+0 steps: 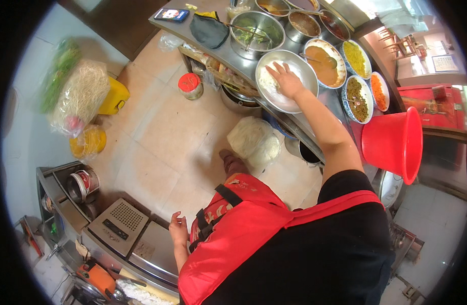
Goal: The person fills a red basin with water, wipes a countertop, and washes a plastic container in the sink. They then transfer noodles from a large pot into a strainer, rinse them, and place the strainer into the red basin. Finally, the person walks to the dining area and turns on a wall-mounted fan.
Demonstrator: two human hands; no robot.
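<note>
My right hand [287, 79] reaches into a wide metal bowl [309, 85] on the counter's edge. Its fingers are spread over soft white food [267, 76], whose exact kind I cannot tell; the fingertips touch it. Behind the bowl stands a steel pot [257, 35] with green vegetables and chopsticks. To its right is a patterned bowl of orange-brown sauce [321, 63] with a ladle. Low beside the red apron [233, 236] hangs my left hand [178, 228], empty, its fingers apart and slightly bent, near a steel appliance top [119, 227].
Bowls of yellow [354, 59], orange [378, 91] and dark green chopped food [357, 99] line the counter beside a red bucket [389, 145]. A phone [171, 15] lies at the far end. On the floor are a red-lidded jar [190, 86] and a plastic bag [252, 141].
</note>
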